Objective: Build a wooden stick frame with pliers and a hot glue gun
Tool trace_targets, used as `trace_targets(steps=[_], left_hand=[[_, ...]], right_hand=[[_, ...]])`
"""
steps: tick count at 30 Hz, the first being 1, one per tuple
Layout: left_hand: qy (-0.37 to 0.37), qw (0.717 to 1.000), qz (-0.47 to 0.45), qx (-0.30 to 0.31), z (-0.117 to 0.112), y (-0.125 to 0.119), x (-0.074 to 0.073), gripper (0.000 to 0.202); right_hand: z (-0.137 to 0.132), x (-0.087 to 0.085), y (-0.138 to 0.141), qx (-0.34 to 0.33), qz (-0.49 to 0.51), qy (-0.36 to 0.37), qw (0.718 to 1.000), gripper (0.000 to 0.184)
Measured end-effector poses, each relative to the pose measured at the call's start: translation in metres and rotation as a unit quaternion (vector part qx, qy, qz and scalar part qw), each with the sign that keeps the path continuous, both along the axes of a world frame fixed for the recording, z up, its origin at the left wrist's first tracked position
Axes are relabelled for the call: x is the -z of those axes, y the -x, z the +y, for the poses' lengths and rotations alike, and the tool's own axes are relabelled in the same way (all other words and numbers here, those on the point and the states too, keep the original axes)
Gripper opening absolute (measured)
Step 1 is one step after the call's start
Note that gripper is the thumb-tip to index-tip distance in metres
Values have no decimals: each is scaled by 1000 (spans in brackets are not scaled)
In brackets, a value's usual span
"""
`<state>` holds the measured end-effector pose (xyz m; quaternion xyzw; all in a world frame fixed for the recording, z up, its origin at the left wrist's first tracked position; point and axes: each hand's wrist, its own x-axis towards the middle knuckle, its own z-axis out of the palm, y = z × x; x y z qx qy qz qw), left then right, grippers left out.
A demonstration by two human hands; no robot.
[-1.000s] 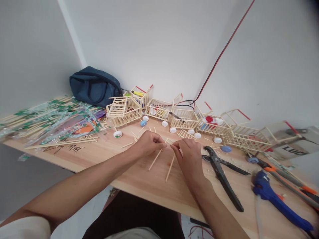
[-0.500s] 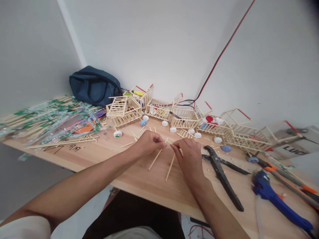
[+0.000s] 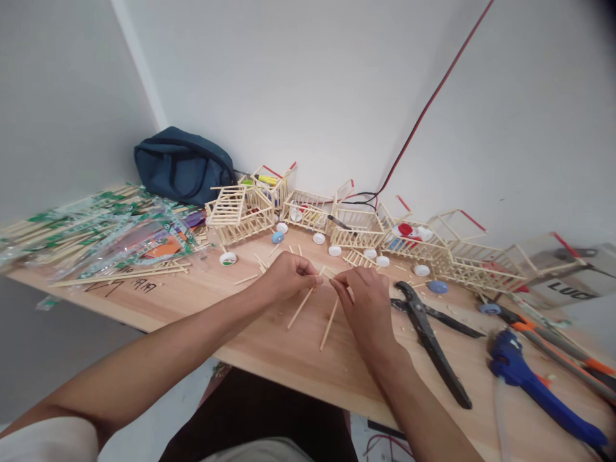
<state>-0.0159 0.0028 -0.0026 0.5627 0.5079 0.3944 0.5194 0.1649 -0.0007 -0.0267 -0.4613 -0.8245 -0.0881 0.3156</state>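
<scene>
Both hands meet over the middle of the table, their fingertips close together. My left hand point(image 3: 294, 277) is closed in a pinch at the upper part of a thin wooden stick point(image 3: 299, 309), which slants down toward me. My right hand point(image 3: 362, 296) pinches at the top of a second wooden stick point(image 3: 328, 325), whose lower end points at the table's front edge. A short crosspiece seems to join the two sticks between the fingertips, though the fingers partly cover it. Behind the hands lies a small ladder-like panel of sticks point(image 3: 360, 258).
Several stick-built carts point(image 3: 359, 229) with bottle-cap wheels line the wall. Black pliers point(image 3: 433, 340), a blue glue gun point(image 3: 534, 385) and orange-handled pliers point(image 3: 553, 340) lie at right. Wrapped chopsticks point(image 3: 96, 224) and a blue bag point(image 3: 183, 165) are at left.
</scene>
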Motion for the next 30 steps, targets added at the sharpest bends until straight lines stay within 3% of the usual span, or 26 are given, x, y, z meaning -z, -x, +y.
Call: trace_targets(steps=[30], left_hand=[[16,999,-27,8,1,2,4,22]], right_hand=[[-1,-3,2,9,33,12,999,11]])
